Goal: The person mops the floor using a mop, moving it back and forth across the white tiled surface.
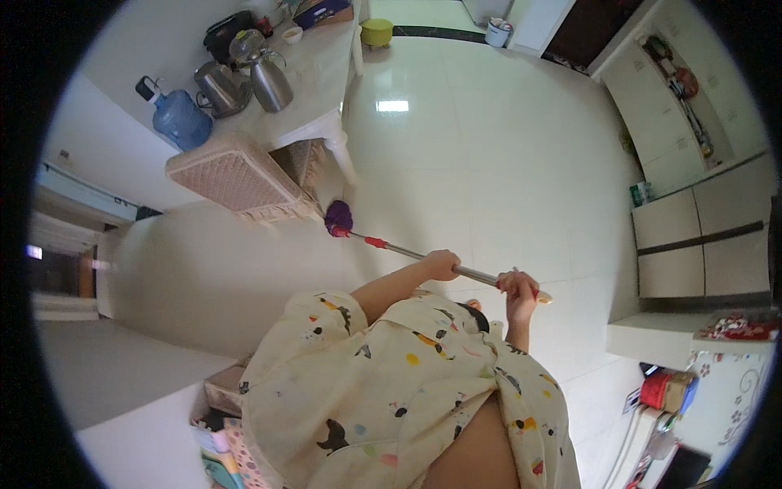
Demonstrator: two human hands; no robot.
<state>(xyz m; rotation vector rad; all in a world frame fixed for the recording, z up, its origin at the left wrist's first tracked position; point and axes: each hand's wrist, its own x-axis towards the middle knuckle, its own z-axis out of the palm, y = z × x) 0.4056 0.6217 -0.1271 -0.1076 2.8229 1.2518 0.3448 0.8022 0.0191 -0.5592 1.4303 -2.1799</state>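
Note:
Both my hands are closed around the metal pole of a mop (pixel 406 252). My left hand (pixel 442 265) grips the pole partway along, while my right hand (pixel 519 292) holds it near the pale-tipped end of the handle. A red collar sits on the lower pole. At the far end, the purple mop head (pixel 338 217) rests on the glossy tiled floor (pixel 427 183), beside a chair with a quilted, ruffled beige cover (pixel 226 177).
A white table (pixel 317 79) carries a steel jug (pixel 269 82) and an electric kettle (pixel 221 88). Near it stands a blue water bottle (pixel 183 120). Further off are a green stool (pixel 376 33) and a white bucket (pixel 498 33). Cabinets (pixel 702 238) line the right side.

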